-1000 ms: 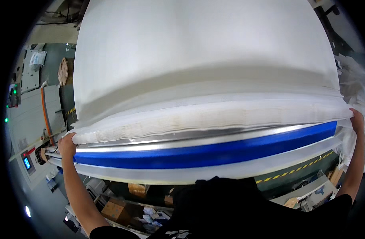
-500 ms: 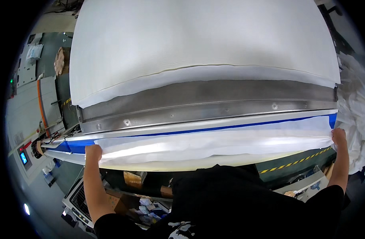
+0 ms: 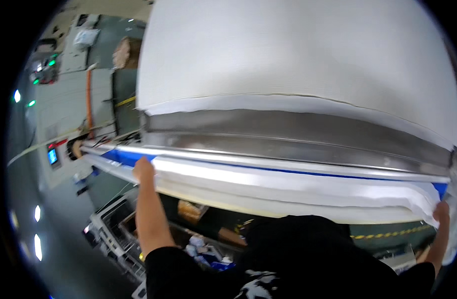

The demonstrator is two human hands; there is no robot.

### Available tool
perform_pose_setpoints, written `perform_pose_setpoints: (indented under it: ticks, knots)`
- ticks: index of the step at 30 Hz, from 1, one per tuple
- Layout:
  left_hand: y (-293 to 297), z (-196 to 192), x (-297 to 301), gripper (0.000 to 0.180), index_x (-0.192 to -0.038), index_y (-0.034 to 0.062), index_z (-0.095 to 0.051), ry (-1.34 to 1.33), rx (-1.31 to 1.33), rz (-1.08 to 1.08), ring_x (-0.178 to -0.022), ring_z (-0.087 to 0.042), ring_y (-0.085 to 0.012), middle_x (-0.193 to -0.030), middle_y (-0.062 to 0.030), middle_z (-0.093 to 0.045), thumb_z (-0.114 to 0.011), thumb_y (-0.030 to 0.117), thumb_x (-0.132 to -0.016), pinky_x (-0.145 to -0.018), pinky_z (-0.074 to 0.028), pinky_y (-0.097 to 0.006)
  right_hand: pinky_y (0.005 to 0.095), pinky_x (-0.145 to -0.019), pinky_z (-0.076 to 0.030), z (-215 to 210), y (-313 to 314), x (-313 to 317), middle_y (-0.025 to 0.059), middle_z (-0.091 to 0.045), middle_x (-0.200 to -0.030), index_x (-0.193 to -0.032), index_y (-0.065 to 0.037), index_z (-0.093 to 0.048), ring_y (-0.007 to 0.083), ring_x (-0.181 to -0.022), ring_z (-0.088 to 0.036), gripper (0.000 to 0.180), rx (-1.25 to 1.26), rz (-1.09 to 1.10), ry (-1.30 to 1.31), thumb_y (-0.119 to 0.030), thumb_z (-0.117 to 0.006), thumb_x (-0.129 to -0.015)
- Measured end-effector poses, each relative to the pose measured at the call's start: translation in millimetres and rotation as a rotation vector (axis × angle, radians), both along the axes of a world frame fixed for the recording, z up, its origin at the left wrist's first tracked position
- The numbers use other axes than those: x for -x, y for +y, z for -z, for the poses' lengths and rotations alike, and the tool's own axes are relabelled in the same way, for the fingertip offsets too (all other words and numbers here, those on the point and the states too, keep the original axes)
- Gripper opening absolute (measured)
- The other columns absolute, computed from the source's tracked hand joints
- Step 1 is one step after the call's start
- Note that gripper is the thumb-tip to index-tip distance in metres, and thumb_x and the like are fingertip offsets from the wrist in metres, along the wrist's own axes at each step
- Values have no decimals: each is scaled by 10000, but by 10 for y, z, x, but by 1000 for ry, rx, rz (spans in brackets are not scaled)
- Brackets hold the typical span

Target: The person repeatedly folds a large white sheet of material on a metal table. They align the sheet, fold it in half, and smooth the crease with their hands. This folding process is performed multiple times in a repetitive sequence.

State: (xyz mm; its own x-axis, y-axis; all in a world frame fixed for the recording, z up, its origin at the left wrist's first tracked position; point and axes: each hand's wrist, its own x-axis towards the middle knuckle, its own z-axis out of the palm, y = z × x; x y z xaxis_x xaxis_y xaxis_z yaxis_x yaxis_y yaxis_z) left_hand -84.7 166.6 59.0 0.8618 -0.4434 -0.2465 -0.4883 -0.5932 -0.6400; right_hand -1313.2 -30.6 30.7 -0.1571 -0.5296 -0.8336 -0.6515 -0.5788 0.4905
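A long white sheet of thin material point(image 3: 288, 187) lies stretched along the blue-covered bar point(image 3: 121, 157) in front of me, sagging in soft folds. My left hand point(image 3: 144, 170) is closed at the sheet's left end, against the blue surface. At the far right, my right hand point(image 3: 441, 212) grips the other end, where the material bunches into a curved fold. A cream-coloured layer point(image 3: 228, 205) shows beneath the sheet's near side. Both sets of fingertips are partly hidden.
Beyond the bar runs a grey metal plate point(image 3: 288, 127), with a broad white web point(image 3: 298, 50) rising behind it. Clear plastic film point(image 3: 455, 234) hangs at the right. Below are cardboard boxes point(image 3: 191, 210) and a bin of packets. A control screen point(image 3: 52, 156) stands left.
My view has swung, so the machine sits further right and slopes down to the right. Both hands stay at the sheet's ends; its right end now bunches more and hangs lower.
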Motion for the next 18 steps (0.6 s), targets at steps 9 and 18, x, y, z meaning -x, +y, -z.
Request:
perform_pose_setpoints:
  ticks: [9,18]
  knots:
    - [-173,328,562,260,-1054,112,-616,170,75,105,-935,-610,-355,-1042,-160,-644,-477,152,-838,-756,-482,-464,423,-810,-518,-581,-163,-1101,139,-667,-971,-959,-101,-657,317,-950,-634,337,248,360,108,-154,-657,-626]
    - [-268,218,627,296,-1089,104,-613,175,139,158,-954,-607,-357,-1057,-171,-638,-484,171,-831,-772,-485,-463,379,-815,-525,-778,-157,-1381,104,-672,-1041,-966,-101,-687,280,-981,-646,205,538,488,220,-147,-602,-785]
